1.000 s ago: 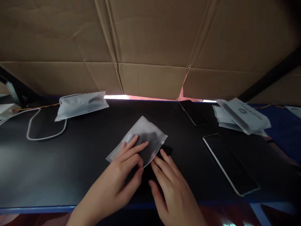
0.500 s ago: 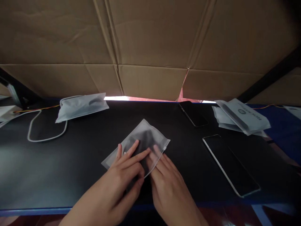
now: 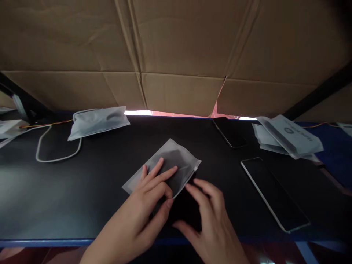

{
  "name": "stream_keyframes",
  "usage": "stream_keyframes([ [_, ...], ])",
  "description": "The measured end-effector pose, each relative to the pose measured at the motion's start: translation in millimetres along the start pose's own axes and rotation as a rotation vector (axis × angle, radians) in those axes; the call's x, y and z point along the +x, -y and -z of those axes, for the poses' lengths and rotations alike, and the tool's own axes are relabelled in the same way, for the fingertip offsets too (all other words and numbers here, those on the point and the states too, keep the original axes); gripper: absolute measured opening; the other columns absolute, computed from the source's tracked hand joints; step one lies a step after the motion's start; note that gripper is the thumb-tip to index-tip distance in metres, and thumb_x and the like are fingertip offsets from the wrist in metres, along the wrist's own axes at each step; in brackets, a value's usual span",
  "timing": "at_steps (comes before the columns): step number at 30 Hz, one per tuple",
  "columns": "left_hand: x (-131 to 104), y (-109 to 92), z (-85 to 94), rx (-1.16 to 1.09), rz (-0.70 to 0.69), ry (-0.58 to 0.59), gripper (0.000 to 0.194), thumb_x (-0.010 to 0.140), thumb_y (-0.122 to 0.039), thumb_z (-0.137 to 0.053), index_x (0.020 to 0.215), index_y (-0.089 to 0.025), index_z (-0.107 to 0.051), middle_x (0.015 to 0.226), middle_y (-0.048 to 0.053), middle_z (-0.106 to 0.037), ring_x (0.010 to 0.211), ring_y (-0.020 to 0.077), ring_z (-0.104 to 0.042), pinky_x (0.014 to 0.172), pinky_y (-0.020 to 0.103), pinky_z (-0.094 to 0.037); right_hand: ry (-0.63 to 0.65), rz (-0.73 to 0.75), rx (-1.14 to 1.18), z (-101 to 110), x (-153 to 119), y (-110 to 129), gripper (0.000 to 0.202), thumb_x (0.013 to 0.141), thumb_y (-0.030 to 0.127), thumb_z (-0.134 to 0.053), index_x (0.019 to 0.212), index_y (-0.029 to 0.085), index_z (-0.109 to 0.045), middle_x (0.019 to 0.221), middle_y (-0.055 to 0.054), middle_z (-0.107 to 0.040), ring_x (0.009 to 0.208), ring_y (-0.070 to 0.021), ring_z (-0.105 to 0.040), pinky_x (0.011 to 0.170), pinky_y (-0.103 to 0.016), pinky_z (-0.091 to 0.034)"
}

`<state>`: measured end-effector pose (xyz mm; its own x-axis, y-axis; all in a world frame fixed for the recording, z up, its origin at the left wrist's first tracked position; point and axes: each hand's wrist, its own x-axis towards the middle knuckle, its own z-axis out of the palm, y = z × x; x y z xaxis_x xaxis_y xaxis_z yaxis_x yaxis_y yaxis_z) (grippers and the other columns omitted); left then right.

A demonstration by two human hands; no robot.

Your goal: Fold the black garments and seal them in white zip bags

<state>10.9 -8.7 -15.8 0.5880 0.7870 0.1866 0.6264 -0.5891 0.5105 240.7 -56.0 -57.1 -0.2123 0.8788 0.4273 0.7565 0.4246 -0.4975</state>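
Observation:
A frosted zip bag (image 3: 176, 157) lies slantwise on the black table, with a small white slider at the right end of its open edge. My left hand (image 3: 148, 198) rests across it, fingers spread on the film. Its thumb and forefinger pinch the near edge of the bag's mouth. Something dark shows through the film, but I cannot tell what it is. Just outside the mouth is my right hand (image 3: 211, 212), thumb and fingers apart and nothing visible between them. Its fingertips are close to the slider edge; whether they touch it, I cannot tell.
At the back left sits a filled frosted bag (image 3: 100, 123) beside a white cable (image 3: 57, 159). Two phones, a smaller one (image 3: 228, 132) and a larger one (image 3: 275, 196), lie to the right. Printed frosted bags (image 3: 297, 137) are stacked behind them. A cardboard sheet (image 3: 178, 44) walls off the back.
My right hand has slid out of the bag toward me and its fingers have spread. My left hand keeps its hold on the bag. The view has shifted slightly.

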Motion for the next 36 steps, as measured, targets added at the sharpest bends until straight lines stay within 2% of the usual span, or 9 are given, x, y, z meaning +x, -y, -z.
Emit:
stream_keyframes([
  [3, 4, -9, 4.0, -0.023, -0.062, 0.063, 0.021, 0.108, -0.016, -0.048, 0.108, -0.027, -0.065, 0.164, 0.007, -0.062, 0.166, 0.031, -0.035, 0.132, 0.068, -0.028, -0.042, -0.095, -0.044, 1, 6, -3, 0.085, 0.086, 0.006, -0.074, 0.163, 0.023, -0.042, 0.16, -0.019, -0.052, 0.148, -0.0403, -0.053, 0.111, -0.061, -0.06],
  [8, 8, -21, 12.4, -0.012, -0.138, 0.091, 0.023, 0.103, -0.014, -0.049, 0.102, -0.028, -0.066, 0.152, 0.006, -0.072, 0.159, 0.0311, -0.048, 0.131, 0.065, -0.034, 0.174, 0.02, -0.073, 17, 46, -3, 0.073, 0.077, -0.01, -0.068, 0.138, 0.03, -0.064, 0.14, -0.003, -0.073, 0.129, -0.0342, -0.064, 0.102, -0.06, -0.06],
  [12, 7, -17, 10.2, 0.022, -0.099, 0.006, 0.022, 0.106, -0.016, -0.047, 0.112, -0.028, -0.065, 0.156, 0.008, -0.069, 0.159, 0.0295, -0.05, 0.13, 0.06, -0.039, 0.208, 0.012, 0.005, 26, 57, -14, 0.063, 0.086, -0.004, -0.07, 0.139, 0.029, -0.067, 0.14, -0.003, -0.074, 0.128, -0.0296, -0.067, 0.105, -0.055, -0.061],
  [15, 4, -11, 0.4, 0.059, -0.011, -0.061, 0.016, 0.108, -0.018, -0.048, 0.105, -0.026, -0.062, 0.159, 0.01, -0.065, 0.162, 0.0326, -0.044, 0.13, 0.066, -0.037, 0.223, -0.002, 0.034, 31, 48, -27, 0.052, 0.096, 0.016, -0.078, 0.143, 0.036, -0.067, 0.155, -0.003, -0.066, 0.145, -0.0306, -0.058, 0.115, -0.057, -0.058],
  [17, 2, -7, -7.8, 0.074, 0.013, -0.08, 0.011, 0.109, -0.021, -0.051, 0.105, -0.026, -0.06, 0.16, 0.012, -0.063, 0.164, 0.0351, -0.041, 0.128, 0.072, -0.036, 0.245, -0.018, -0.002, 34, 39, -34, 0.065, 0.092, 0.026, -0.087, 0.151, 0.04, -0.062, 0.165, -0.002, -0.058, 0.155, -0.0339, -0.05, 0.117, -0.061, -0.057],
  [21, 0, -1, -17.4, 0.087, -0.027, -0.084, 0.014, 0.107, -0.034, -0.066, 0.11, -0.025, -0.055, 0.164, 0.017, -0.058, 0.165, 0.0402, -0.038, 0.125, 0.078, -0.036, 0.269, 0.017, -0.081, 31, 32, -43, 0.085, 0.088, 0.011, -0.079, 0.163, 0.037, -0.049, 0.171, -0.002, -0.053, 0.156, -0.0332, -0.05, 0.119, -0.061, -0.056],
  [27, 3, 0, -12.2, 0.1, -0.043, -0.043, 0.007, 0.109, -0.02, -0.053, 0.107, -0.026, -0.054, 0.158, 0.014, -0.065, 0.167, 0.0342, -0.034, 0.128, 0.069, -0.042, 0.083, 0.084, -0.12, 26, 45, -38, 0.056, 0.087, -0.006, -0.052, 0.127, 0.027, -0.071, 0.136, -0.002, -0.079, 0.123, -0.0243, -0.073, 0.103, -0.048, -0.058],
  [31, 7, -6, -18.1, 0.103, -0.04, -0.2, 0.014, 0.107, -0.015, -0.052, 0.115, -0.027, -0.053, 0.138, 0.009, -0.079, 0.161, 0.0325, -0.046, 0.13, 0.072, -0.039, -0.018, -0.048, -0.141, 22, 54, -24, 0.033, 0.087, -0.001, -0.056, 0.103, 0.026, -0.067, 0.103, -0.002, -0.078, 0.096, -0.0244, -0.072, 0.088, -0.044, -0.053],
  [36, 13, -14, -30.2, 0.085, 0.004, -0.423, 0.018, 0.106, -0.011, -0.054, 0.102, -0.028, -0.048, 0.116, -0.001, -0.086, 0.141, 0.0261, -0.069, 0.127, 0.063, -0.049, -0.04, -0.121, -0.174, 13, 62, -15, 0.028, 0.084, 0.0, -0.056, 0.093, 0.027, -0.054, 0.096, -0.004, -0.068, 0.087, -0.0257, -0.061, 0.077, -0.04, -0.047],
])
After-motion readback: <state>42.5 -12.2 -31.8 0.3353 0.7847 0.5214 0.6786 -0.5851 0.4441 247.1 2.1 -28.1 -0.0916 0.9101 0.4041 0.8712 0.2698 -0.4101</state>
